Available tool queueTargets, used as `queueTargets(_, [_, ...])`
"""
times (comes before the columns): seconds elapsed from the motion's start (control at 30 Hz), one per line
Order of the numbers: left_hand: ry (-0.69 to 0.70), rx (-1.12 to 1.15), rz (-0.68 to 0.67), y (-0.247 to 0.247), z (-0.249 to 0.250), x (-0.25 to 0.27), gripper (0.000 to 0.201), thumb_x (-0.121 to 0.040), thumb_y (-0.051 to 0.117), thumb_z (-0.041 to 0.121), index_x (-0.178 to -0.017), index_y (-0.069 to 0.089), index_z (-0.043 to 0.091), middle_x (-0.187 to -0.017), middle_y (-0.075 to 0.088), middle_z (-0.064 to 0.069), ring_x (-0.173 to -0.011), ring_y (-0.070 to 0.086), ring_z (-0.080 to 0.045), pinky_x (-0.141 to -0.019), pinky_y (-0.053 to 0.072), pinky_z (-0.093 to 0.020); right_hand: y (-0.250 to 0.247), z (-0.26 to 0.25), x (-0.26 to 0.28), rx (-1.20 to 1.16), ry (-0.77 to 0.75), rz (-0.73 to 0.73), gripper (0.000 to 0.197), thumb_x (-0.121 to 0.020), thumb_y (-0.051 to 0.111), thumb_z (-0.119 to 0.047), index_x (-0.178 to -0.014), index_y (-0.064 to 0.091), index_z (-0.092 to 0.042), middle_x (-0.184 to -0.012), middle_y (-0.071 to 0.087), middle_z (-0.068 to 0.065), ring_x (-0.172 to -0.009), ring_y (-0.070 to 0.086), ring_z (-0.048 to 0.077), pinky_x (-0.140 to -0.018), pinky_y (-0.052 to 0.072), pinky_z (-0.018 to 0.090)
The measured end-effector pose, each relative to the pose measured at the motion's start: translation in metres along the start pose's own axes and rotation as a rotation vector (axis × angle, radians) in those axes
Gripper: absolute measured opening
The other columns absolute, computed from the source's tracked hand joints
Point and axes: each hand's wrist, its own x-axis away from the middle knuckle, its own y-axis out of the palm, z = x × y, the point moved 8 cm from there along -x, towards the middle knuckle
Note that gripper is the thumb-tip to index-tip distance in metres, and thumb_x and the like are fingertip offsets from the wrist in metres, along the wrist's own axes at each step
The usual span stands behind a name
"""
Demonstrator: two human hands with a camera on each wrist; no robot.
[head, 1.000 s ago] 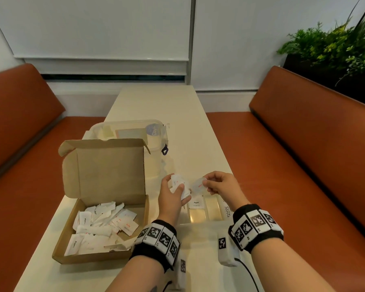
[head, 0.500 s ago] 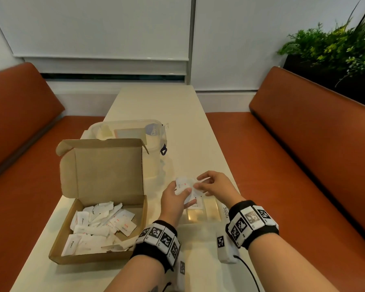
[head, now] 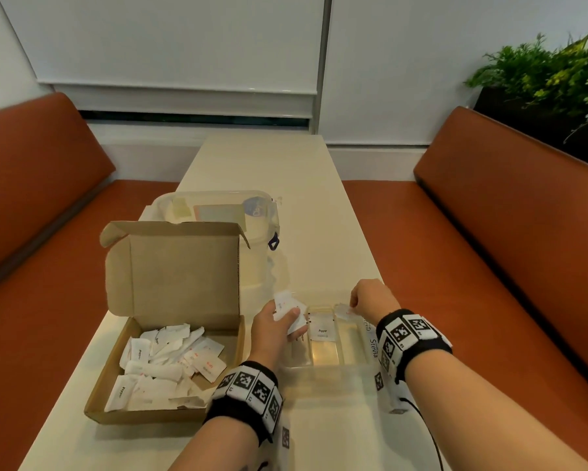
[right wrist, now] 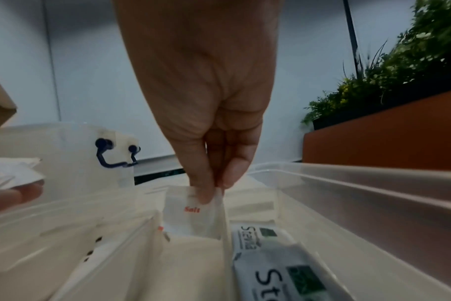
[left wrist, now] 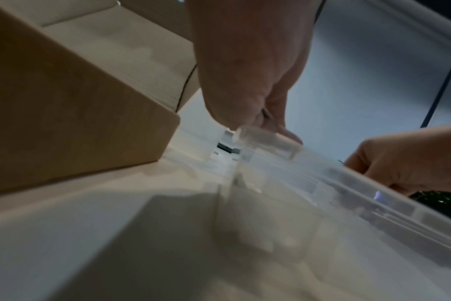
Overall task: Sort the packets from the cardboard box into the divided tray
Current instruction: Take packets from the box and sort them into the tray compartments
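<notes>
Your right fingers (right wrist: 206, 183) pinch a salt packet (right wrist: 193, 211) by its top edge, low in a middle slot of the divided tray (right wrist: 348, 195), beside Stevia packets (right wrist: 276, 264). Your left hand (head: 275, 329) grips a few more packets (head: 285, 309) over the tray's left end. Cardboard box (head: 170, 338) sits open to the left on the worktop (head: 268, 164), loose packets (head: 163, 365) inside.

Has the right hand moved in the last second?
Yes. The right hand has gone right and down from above the tray's middle to its Stevia side, lowering a Salt packet into a compartment.
</notes>
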Motion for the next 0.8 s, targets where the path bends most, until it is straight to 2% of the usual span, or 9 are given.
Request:
queueTargets(0.23, [-0.054,0.014,0.005,-0.002,-0.003,-0.006,0.071,-0.088,0.062,-0.002,-0.148,0.029,0.017,-0.133,0.042,-0.008,-0.11,0.059,-0.031,-0.069,0.061,-0.031,0.022,-0.014,-0.004,0.193,-0.041,-0.08,0.029,-0.088,0.046,0.007,-0.108,0.066,-0.002,-0.11,0.065,0.014,-0.099,0.064,0.029,-0.084,0.051,0.031])
queueTargets(0.3, [-0.063,0.006,-0.033,0.001,-0.003,-0.007,0.059,-0.088,0.061,-0.003,-0.14,0.04,0.016,-0.135,0.045,-0.013,-0.109,0.059,-0.031,-0.064,0.06,-0.028,0.025,-0.015,-0.005,0.218,-0.05,-0.07,0.03,-0.089,0.046,0.007,-0.11,0.065,-0.003,-0.112,0.065,0.015,-0.1,0.064,0.029,-0.085,0.05,0.03])
queueTargets(0.37, [-0.051,-0.021,-0.072,0.003,-0.001,-0.006,0.036,-0.089,0.059,-0.003,-0.118,0.052,0.018,-0.127,0.051,-0.015,-0.106,0.06,-0.03,-0.061,0.059,-0.026,0.024,-0.015,-0.005,0.228,-0.048,-0.064,0.03,-0.09,0.047,0.006,-0.111,0.065,-0.003,-0.112,0.065,0.014,-0.1,0.064,0.029,-0.085,0.05,0.03])
queueTargets(0.43, [-0.044,-0.036,-0.087,0.004,0.001,-0.006,0.028,-0.09,0.058,-0.003,-0.103,0.055,0.021,-0.118,0.055,-0.012,-0.103,0.061,-0.028,-0.061,0.059,-0.026,0.023,-0.016,-0.003,0.23,-0.053,-0.062,0.029,-0.089,0.046,0.007,-0.111,0.064,-0.003,-0.111,0.064,0.014,-0.099,0.064,0.028,-0.084,0.05,0.029])
queueTargets(0.53, [-0.032,-0.052,-0.1,0.005,0.003,-0.006,0.03,-0.09,0.058,-0.002,-0.094,0.055,0.028,-0.109,0.057,-0.006,-0.099,0.062,-0.024,-0.061,0.059,-0.025,0.021,-0.018,0.0,0.229,-0.063,-0.06,0.022,-0.086,0.042,0.01,-0.084,0.058,-0.005,-0.086,0.059,0.007,-0.079,0.055,0.025,-0.063,0.044,0.021])
queueTargets(0.57, [-0.031,-0.057,-0.102,0.005,0.003,-0.006,0.031,-0.09,0.059,-0.002,-0.093,0.055,0.029,-0.108,0.057,-0.005,-0.098,0.062,-0.023,-0.061,0.059,-0.025,0.02,-0.018,0.001,0.221,-0.054,-0.053,0.025,-0.085,0.04,0.01,-0.071,0.048,-0.009,-0.073,0.05,0.003,-0.071,0.049,0.022,-0.053,0.036,0.018])
queueTargets(0.63, [-0.031,-0.064,-0.105,0.004,0.003,-0.006,0.031,-0.09,0.058,-0.002,-0.094,0.056,0.028,-0.11,0.057,-0.007,-0.098,0.062,-0.023,-0.061,0.059,-0.025,0.018,-0.017,0.004,0.195,-0.04,-0.054,0.031,-0.084,0.038,0.01,-0.064,0.033,-0.013,-0.065,0.036,0.0,-0.06,0.04,0.017,-0.047,0.024,0.019])
queueTargets(0.73, [-0.045,-0.073,-0.104,0.004,0.001,-0.007,0.03,-0.09,0.059,-0.002,-0.099,0.056,0.026,-0.114,0.056,-0.008,-0.099,0.062,-0.024,-0.06,0.058,-0.025,0.011,-0.02,0.009,0.147,-0.07,-0.004,0.02,-0.087,0.039,0.008,-0.084,0.048,-0.011,-0.082,0.049,0.004,-0.076,0.051,0.022,-0.06,0.038,0.022])
queueTargets(0.8, [-0.068,-0.063,-0.084,0.002,-0.001,-0.008,0.044,-0.089,0.06,-0.003,-0.125,0.05,0.02,-0.122,0.05,-0.008,-0.101,0.06,-0.025,-0.059,0.058,-0.025,0.003,-0.024,0.011,0.061,-0.103,0.053,0.017,-0.09,0.045,0.0,-0.102,0.055,-0.008,-0.102,0.057,0.007,-0.091,0.057,0.023,-0.074,0.044,0.027])
